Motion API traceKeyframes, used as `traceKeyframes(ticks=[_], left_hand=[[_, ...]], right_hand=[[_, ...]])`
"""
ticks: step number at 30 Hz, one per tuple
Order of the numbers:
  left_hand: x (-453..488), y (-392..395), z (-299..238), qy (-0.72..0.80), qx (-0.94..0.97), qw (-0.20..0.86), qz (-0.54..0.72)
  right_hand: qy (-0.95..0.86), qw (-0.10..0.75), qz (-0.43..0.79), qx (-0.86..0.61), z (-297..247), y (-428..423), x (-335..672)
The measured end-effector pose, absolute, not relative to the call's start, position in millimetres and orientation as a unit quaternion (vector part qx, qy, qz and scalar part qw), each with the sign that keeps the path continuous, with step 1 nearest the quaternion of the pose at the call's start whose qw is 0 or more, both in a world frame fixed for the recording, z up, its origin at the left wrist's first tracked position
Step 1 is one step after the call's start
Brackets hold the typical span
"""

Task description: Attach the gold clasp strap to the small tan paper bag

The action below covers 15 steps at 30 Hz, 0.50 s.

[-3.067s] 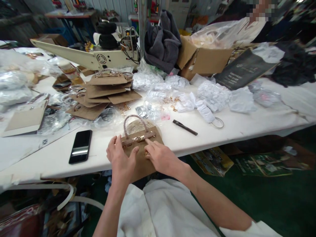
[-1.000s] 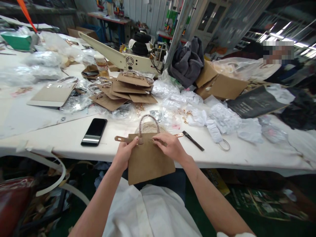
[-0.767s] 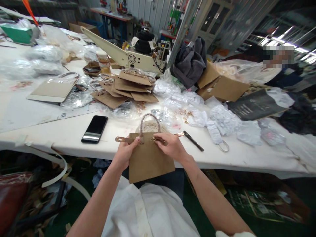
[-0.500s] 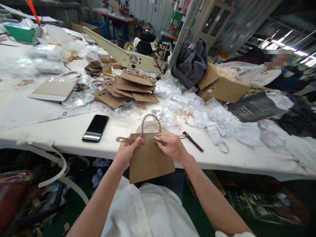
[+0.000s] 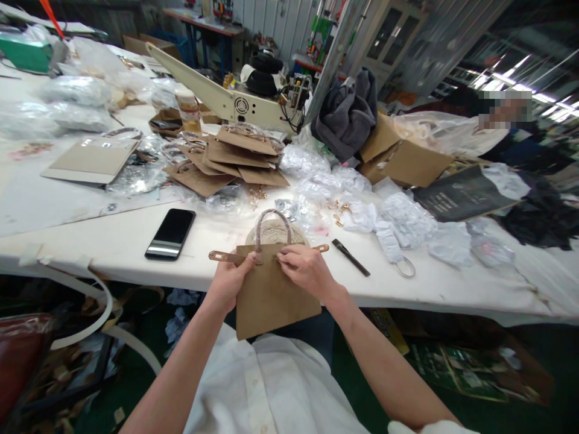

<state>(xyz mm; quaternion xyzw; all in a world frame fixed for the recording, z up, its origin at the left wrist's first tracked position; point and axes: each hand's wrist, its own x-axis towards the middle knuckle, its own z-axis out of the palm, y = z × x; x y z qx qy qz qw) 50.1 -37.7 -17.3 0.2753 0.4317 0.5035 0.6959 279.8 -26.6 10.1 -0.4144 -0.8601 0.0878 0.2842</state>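
A brown handbag panel with an arched, wrapped handle leans upright at the table's front edge. My left hand is closed on its upper left corner, thumb on the front by the handle's foot. A strap with a metal-framed end sticks out to the left there. At the top edge, the fingers of my right hand pinch together by the handle's right foot; whatever small piece they may hold is hidden. Another strap end shows beyond that hand. Behind the handle lies a round beige coil.
A phone lies to the left, a dark flat tool to the right. Stacked brown panels, small gold fittings and plastic-wrapped parts cover the table behind. A cream machine stands farther back.
My right hand has shifted slightly left along the panel's top edge, its fingertips now closer to the middle. My left hand keeps its hold. The whole view has moved a little.
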Motion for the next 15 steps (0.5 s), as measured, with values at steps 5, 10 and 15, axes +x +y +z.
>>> traceKeyframes(ticks=[5,10,15], left_hand=[[51.9,-38.6,-15.6,0.442,0.263,0.703,0.491],[53.3,-38.1,-15.1,0.447,0.254,0.702,0.493],[55.2,-36.1,-15.1,0.455,0.253,0.698,0.493]], right_hand=[[-0.858,0.279,0.11,-0.417,15.0,-27.4,280.9],[-0.87,0.248,0.064,-0.421,12.2,-26.2,275.7],[-0.892,0.22,0.047,-0.391,13.0,-20.9,279.1]])
